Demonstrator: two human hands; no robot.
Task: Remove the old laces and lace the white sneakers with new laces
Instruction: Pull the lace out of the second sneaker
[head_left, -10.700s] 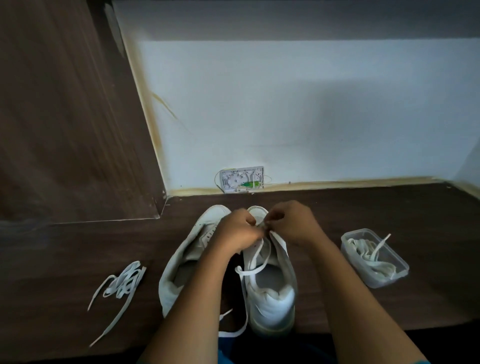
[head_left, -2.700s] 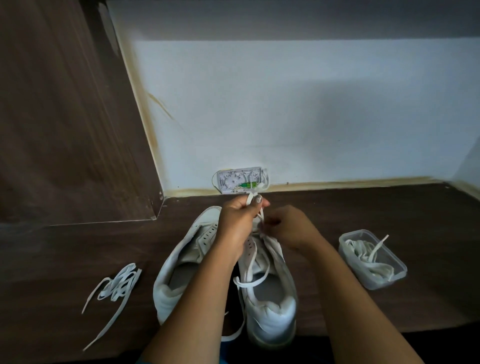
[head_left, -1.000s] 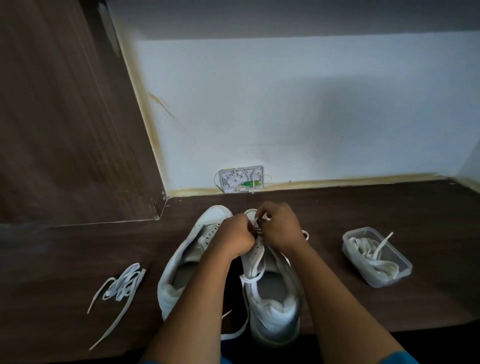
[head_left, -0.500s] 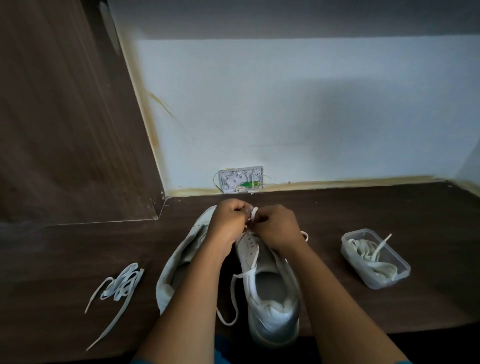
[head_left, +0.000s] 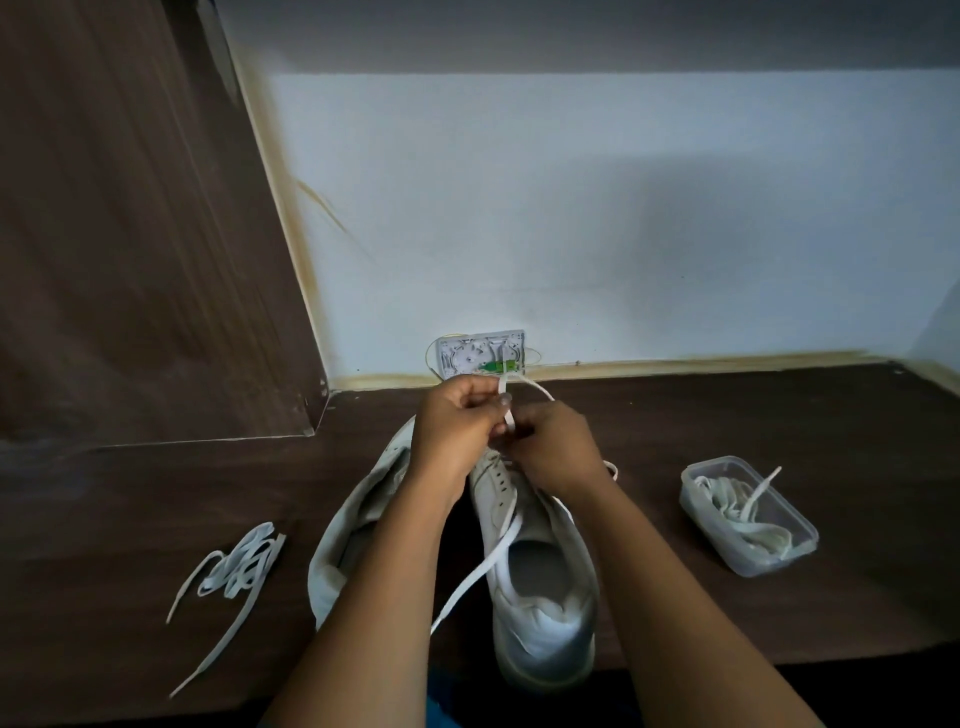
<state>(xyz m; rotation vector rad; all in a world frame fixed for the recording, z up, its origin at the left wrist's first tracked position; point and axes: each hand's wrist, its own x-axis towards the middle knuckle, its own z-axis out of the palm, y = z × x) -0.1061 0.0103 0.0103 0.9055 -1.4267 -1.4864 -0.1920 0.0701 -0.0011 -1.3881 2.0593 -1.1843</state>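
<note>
White lace (head_left: 482, 564) gripped above the toe end of the sneaker (head_left: 545, 613).
Left hand (head_left: 452, 431) and right hand (head_left: 553, 447) both pinch it; sneaker stands on tabletop (head_left: 779, 415), loose laces (head_left: 236, 564) to its left.

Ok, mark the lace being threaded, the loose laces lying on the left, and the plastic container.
lace being threaded (head_left: 478, 571), head view, on the free stretch beside the sneaker's opening.
loose laces (head_left: 244, 561), head view, on the bunched middle.
plastic container (head_left: 774, 564), head view, on its near wall.
</note>
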